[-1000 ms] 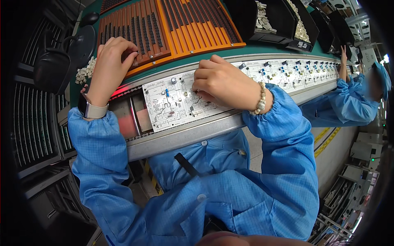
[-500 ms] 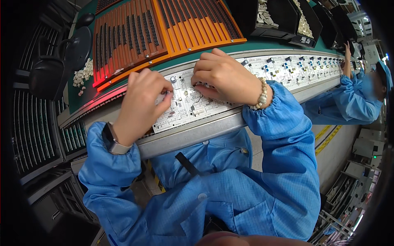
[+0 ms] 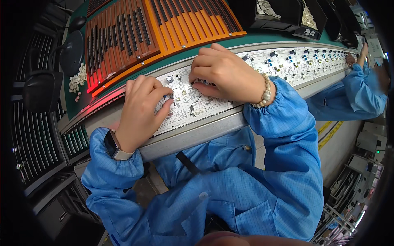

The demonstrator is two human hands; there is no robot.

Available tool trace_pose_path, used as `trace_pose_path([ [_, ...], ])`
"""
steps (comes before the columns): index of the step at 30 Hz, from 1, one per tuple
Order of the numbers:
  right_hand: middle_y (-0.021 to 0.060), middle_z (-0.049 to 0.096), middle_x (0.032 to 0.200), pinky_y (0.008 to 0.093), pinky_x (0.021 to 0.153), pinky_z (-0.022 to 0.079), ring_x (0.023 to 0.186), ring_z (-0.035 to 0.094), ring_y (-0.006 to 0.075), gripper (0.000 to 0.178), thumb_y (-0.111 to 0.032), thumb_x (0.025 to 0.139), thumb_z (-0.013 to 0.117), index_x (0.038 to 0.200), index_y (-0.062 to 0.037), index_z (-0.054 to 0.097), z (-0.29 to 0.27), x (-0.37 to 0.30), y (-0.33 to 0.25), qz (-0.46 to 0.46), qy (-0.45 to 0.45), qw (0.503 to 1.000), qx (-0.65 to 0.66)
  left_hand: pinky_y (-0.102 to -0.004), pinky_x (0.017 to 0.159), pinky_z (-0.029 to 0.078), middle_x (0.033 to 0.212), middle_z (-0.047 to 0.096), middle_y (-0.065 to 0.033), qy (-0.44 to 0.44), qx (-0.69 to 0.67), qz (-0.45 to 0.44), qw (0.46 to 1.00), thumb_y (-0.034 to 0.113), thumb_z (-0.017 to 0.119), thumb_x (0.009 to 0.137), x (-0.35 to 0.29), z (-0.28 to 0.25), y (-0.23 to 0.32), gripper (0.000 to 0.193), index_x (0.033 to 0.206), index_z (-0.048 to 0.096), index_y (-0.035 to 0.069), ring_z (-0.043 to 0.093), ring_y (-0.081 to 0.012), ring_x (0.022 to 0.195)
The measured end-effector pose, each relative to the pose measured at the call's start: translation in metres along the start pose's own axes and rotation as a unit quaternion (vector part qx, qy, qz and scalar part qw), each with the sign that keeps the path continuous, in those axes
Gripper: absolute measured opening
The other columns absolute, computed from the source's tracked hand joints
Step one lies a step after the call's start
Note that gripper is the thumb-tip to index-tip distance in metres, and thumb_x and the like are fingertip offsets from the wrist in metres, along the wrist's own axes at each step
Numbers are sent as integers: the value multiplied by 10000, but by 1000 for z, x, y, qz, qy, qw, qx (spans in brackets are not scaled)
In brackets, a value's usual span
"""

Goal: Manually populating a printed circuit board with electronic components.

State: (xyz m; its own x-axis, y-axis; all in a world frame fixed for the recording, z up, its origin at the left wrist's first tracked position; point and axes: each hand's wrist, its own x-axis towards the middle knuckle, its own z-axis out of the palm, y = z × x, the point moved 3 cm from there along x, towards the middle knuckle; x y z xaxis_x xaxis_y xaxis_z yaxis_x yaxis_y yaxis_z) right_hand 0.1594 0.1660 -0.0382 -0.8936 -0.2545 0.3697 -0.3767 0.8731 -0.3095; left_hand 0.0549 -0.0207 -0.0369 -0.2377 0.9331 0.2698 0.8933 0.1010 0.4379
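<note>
A white printed circuit board [image 3: 174, 123] lies on the metal conveyor rail in front of me, with a round capacitor [image 3: 170, 79] standing near its far edge. Over the board's left part is my left hand [image 3: 141, 102]; its thumb and index fingertip nearly meet around a tiny part too small to name. My right hand [image 3: 219, 74] rests over the board's middle with fingers curled and thumb pressed toward them. Whatever it grips is mostly hidden under the fingers. Further along, more white boards [image 3: 295, 67] carry blue, black and yellow components.
Beyond the rail, a brown rack [image 3: 107, 67] and an orange rack [image 3: 195, 35] hold rows of black parts. White connectors [image 3: 78, 78] lie heaped at left, beside a black stand [image 3: 41, 92]. Black bins [image 3: 277, 25] hold pale parts. A co-worker in blue [image 3: 361, 94] stands at far right.
The whole view has shifted slightly. My left thumb and index finger have parted a little over the board, while my right hand keeps its place and curl. The co-worker's raised hand has lowered.
</note>
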Motion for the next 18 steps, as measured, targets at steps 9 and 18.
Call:
trace_pose_path([
  [9,39,643,912,347,825,444,917,594,226,190,-148,756,801,900,-71,704,-1,1,-3,3,-12,1000,3,-355,773,354,837,559,-42,28,-25,-4,999,63,807,740,-1,4,-2,173,894,730,52,515,-232,850],
  [18,34,645,918,349,824,442,924,595,219,197,-140,744,806,897,-71,703,0,1,-4,3,-8,1000,3,-353,758,340,796,559,-37,27,-35,-15,999,54,812,735,-1,7,-4,157,872,735,45,521,-222,815],
])
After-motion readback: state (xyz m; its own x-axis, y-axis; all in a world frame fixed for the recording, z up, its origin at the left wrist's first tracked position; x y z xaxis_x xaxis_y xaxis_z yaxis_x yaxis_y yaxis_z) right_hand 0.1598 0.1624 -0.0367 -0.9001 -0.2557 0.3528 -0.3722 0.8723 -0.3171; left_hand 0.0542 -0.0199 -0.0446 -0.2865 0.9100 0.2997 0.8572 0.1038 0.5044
